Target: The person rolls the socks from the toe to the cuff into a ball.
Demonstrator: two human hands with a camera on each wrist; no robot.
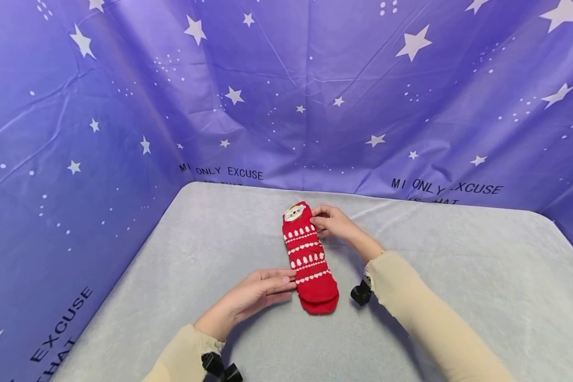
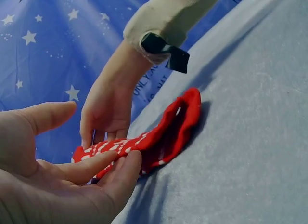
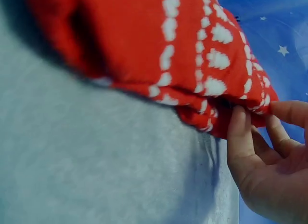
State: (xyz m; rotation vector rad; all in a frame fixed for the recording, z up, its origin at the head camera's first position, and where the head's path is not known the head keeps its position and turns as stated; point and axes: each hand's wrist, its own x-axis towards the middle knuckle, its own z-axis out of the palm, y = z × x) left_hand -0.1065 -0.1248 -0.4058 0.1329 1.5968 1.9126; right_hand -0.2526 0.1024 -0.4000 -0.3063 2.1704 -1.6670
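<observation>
A pair of red socks (image 1: pixel 307 260) with white trees and hearts lies stacked lengthwise on the grey table (image 1: pixel 458 254), the cartoon-face end pointing away from me. My left hand (image 1: pixel 288 280) lies flat with straight fingers touching the socks' left edge near the near end. In the left wrist view, its fingertips (image 2: pixel 120 161) meet the red fabric (image 2: pixel 168 127). My right hand (image 1: pixel 317 218) pinches the far end beside the face. The right wrist view shows its thumb and fingers (image 3: pixel 238 132) holding the socks' edge (image 3: pixel 159 46).
A purple star-printed cloth backdrop (image 1: pixel 286 95) walls the table at the back and on both sides. The grey cloth-covered surface stretches wide to the right and front of the socks. Black wrist-camera mounts sit on both cream sleeves.
</observation>
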